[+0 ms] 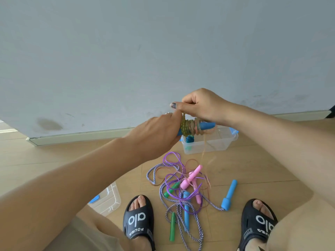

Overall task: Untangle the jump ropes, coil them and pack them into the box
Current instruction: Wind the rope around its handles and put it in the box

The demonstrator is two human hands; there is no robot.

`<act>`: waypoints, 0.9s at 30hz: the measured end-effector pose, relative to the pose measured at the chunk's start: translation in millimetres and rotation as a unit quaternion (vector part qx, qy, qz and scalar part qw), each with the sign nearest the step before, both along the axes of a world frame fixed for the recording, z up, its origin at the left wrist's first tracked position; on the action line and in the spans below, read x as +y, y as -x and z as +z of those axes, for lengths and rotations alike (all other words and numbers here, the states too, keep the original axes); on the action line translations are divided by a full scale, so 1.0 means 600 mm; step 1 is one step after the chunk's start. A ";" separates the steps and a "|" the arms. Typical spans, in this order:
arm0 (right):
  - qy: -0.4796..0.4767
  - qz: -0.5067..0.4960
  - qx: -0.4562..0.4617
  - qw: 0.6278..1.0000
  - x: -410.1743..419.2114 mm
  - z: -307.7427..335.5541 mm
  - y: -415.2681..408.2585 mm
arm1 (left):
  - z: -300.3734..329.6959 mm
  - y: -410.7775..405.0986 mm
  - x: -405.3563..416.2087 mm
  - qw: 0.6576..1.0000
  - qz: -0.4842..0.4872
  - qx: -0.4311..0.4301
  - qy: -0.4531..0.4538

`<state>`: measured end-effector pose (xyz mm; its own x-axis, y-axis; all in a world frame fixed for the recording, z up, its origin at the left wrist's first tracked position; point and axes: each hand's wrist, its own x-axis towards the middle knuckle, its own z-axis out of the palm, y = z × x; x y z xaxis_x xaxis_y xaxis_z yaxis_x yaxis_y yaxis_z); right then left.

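Now, coiled rope (190,128) between both grips.

Bare arms; black slides (138,220), beige shorts (87,234).

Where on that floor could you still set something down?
Bare floor lies left, between the wall and lid, and right of the box. Between the sandals it is crowded with tangled ropes.

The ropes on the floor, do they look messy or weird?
Yes. The purple plastic rope, striped braided rope and thin orange cord lie knotted together around the pink handles between the black slippers.
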<state>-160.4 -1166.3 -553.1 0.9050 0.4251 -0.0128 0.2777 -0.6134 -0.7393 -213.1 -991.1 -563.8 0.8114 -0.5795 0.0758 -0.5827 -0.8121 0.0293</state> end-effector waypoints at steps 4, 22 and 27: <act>-0.104 -0.024 0.137 0.985 -0.006 -0.017 0.001 | 0.026 -0.002 0.017 0.986 -0.056 0.035 0.156; 0.145 -0.021 -0.120 0.982 0.022 0.016 0.085 | -0.016 -0.060 0.061 0.986 0.141 0.080 -0.050; 0.118 -0.023 -0.171 0.978 0.004 0.034 0.045 | -0.006 -0.042 0.035 0.990 0.028 0.043 -0.128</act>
<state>-187.5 -1164.1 -532.8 0.8911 0.4065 0.2016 0.4531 -0.7731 -0.4440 -187.7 -970.3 -567.6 0.8396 -0.5249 -0.1397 -0.5412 -0.8301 -0.1341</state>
